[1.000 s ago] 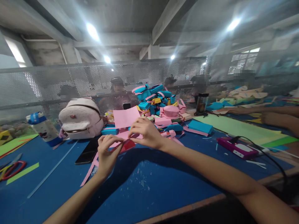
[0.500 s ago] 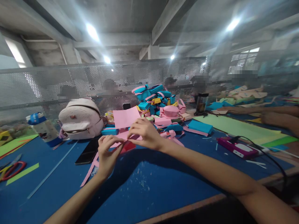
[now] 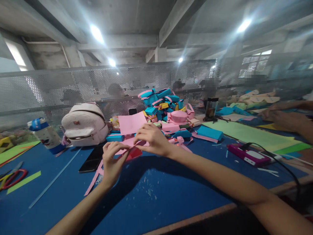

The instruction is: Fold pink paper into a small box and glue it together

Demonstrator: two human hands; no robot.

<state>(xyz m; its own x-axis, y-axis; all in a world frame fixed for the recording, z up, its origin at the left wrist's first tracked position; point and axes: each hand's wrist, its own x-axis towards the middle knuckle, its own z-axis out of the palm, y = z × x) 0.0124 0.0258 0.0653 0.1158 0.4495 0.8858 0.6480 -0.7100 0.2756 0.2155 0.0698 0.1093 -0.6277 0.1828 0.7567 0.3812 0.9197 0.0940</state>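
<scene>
My left hand (image 3: 112, 163) and my right hand (image 3: 153, 141) meet over the middle of the blue table. Both are closed, thumbs and fingertips pinching a piece of pink paper (image 3: 127, 142) between them. My fingers hide much of that piece. Just behind it a flat pink sheet (image 3: 132, 123) stands tilted up; whether the two are joined I cannot tell. Something red and flat (image 3: 134, 154) lies under my fingertips. A pink strip (image 3: 93, 181) runs down the table beside my left wrist.
Behind my hands rises a pile of blue, pink and yellow paper pieces (image 3: 158, 106). To the left are a black phone (image 3: 91, 160), white backpack (image 3: 84, 125), bottle (image 3: 47, 137) and scissors (image 3: 14, 179). At right lie a purple device (image 3: 248, 155), green sheets (image 3: 251, 133) and another person's hands (image 3: 278, 114).
My hands stay almost where they were, still pinching the pink paper. At the far right, the other person's hands have drawn together and moved rightward off the sheets.
</scene>
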